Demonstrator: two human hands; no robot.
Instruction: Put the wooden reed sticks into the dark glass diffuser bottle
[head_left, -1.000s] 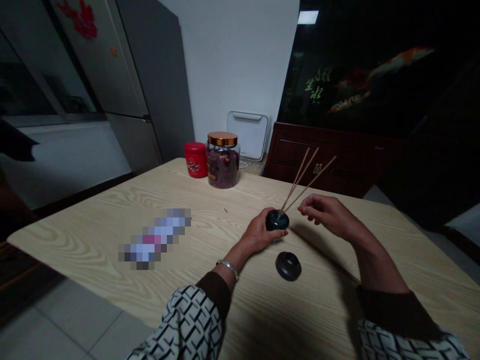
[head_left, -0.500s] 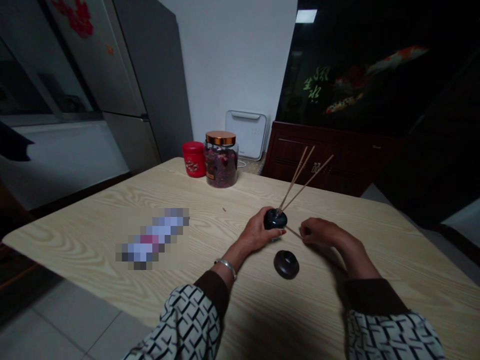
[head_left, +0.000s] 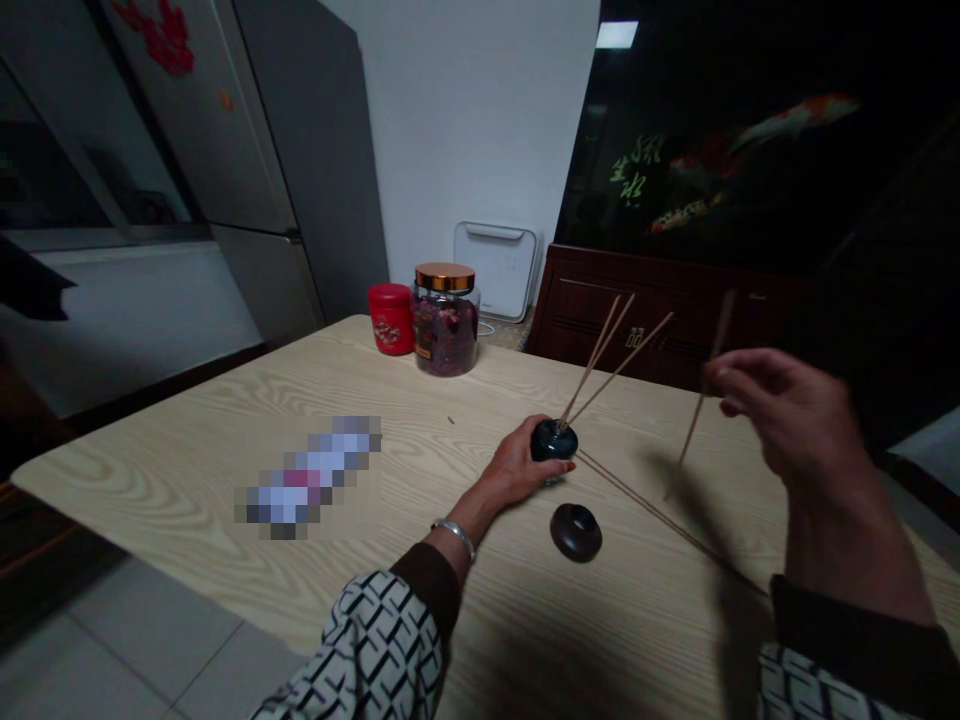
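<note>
My left hand (head_left: 525, 457) is wrapped round a small dark glass diffuser bottle (head_left: 553, 440) that stands upright on the table. Several thin reed sticks (head_left: 597, 365) fan up out of the bottle's neck. Raised to the right of the bottle, my right hand (head_left: 780, 410) pinches a single reed stick (head_left: 691, 430), which it holds nearly upright with the lower end above the tabletop. More loose reed sticks (head_left: 652, 508) lie on the table and run from the bottle toward my right sleeve. A round dark brown lid (head_left: 576, 532) rests just in front of the bottle.
A wooden table (head_left: 187, 430) carries a red canister (head_left: 391, 320) and a copper-lidded jar of dried flowers (head_left: 445, 325) at the back. A blurred-out flat item (head_left: 307, 475) lies at left. Beyond are a fridge (head_left: 315, 150) and a fish tank (head_left: 720, 150).
My right hand has risen from the tabletop and moved right, lifting one reed stick with it. My left hand stays on the bottle.
</note>
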